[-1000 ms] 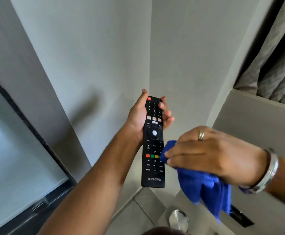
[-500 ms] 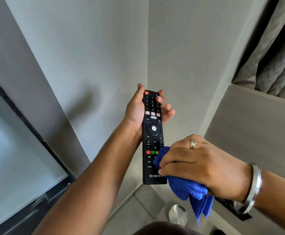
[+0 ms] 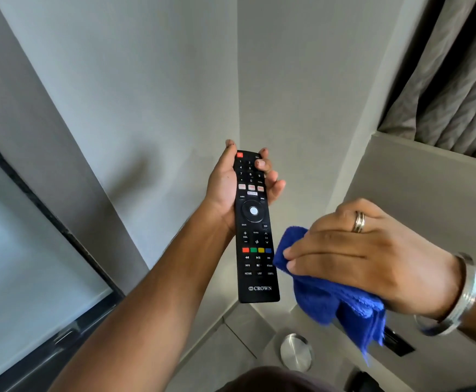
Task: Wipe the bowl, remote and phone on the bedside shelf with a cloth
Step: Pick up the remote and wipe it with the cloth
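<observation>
My left hand (image 3: 225,185) holds a black remote (image 3: 255,239) upright by its top half, buttons facing me, with the fingers wrapped around its upper right edge. My right hand (image 3: 369,256) is bunched around a blue cloth (image 3: 324,295), just right of the remote's lower half. The cloth's front fold touches or nearly touches the remote's right edge near the coloured buttons. A round metal bowl (image 3: 296,352) sits below on the grey shelf (image 3: 324,372). No phone is in view.
Grey walls meet in a corner behind the remote. A glass pane in a dark frame (image 3: 47,213) runs along the left. A raised grey ledge (image 3: 429,193) with curtains (image 3: 457,72) above stands at the right. A dark slot (image 3: 398,343) lies on the shelf under the cloth.
My right hand with the cloth has slid off the remote's lower face to its right side, uncovering the lower buttons and logo. My left hand keeps the remote nearly still.
</observation>
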A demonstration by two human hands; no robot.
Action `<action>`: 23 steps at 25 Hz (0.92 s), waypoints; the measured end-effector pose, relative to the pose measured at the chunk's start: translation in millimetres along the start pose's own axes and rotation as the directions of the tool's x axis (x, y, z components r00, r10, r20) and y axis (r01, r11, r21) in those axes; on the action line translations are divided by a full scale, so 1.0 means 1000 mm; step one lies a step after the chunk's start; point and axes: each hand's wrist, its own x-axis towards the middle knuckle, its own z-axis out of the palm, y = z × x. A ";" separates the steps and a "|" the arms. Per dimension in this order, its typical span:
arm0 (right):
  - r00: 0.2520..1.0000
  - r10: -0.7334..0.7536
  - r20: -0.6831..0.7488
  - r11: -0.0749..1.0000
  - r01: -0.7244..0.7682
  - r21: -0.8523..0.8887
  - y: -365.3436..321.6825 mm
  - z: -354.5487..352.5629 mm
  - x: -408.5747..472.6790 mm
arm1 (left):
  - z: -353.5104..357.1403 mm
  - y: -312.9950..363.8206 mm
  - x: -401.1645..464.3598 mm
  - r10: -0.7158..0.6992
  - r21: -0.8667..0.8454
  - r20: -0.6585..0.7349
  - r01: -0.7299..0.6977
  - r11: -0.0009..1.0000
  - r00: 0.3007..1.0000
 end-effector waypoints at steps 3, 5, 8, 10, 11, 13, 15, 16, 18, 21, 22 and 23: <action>0.999 -0.022 0.027 0.999 0.023 -0.034 -0.008 0.010 0.009 | 0.007 -0.006 -0.001 -0.006 0.002 -0.002 0.006 1.000 1.000; 0.998 -0.020 0.061 0.999 0.022 -0.033 -0.014 0.019 0.013 | 0.012 -0.009 -0.001 -0.008 0.025 -0.028 0.009 1.000 1.000; 0.997 0.018 0.071 1.000 -0.019 0.013 -0.011 0.018 0.013 | 0.016 -0.010 -0.004 -0.016 0.078 -0.074 0.021 0.997 0.997; 0.988 -0.019 0.153 1.000 0.018 0.006 -0.006 0.016 0.006 | 0.018 -0.007 -0.006 -0.035 0.084 -0.071 0.041 0.996 0.997; 0.974 -0.054 0.220 0.998 0.062 -0.028 -0.003 0.016 0.000 | 0.018 -0.003 -0.008 -0.063 0.053 -0.055 0.066 0.996 0.997; 0.946 -0.091 0.310 0.985 0.131 -0.113 0.000 0.017 -0.010 | 0.020 0.005 -0.011 -0.102 0.020 0.001 0.102 0.995 0.995; 0.968 -0.063 0.243 0.990 0.092 -0.108 0.001 0.012 -0.011 | 0.019 0.009 -0.013 -0.081 0.047 0.043 0.079 0.996 0.996; 0.986 -0.027 0.166 0.997 0.039 -0.066 0.003 0.008 -0.008 | 0.018 0.007 -0.013 -0.073 0.048 0.053 0.070 0.996 0.996; 0.998 0.051 -0.036 0.999 -0.052 -0.005 0.005 -0.002 0.007 | 0.016 0.001 -0.011 -0.055 0.028 0.062 0.053 0.998 0.997; 0.975 0.106 -0.197 0.994 -0.104 0.021 -0.005 0.003 0.030 | 0.015 -0.006 -0.004 -0.017 -0.010 0.096 0.019 1.000 0.995; 0.981 0.092 -0.173 0.996 -0.090 0.020 -0.013 0.013 0.033 | 0.016 -0.004 -0.001 -0.004 -0.032 0.112 0.008 0.999 0.994; 0.989 0.079 -0.125 0.997 -0.076 0.030 -0.022 0.023 0.032 | 0.015 -0.002 0.002 0.016 -0.049 0.130 -0.010 0.999 0.991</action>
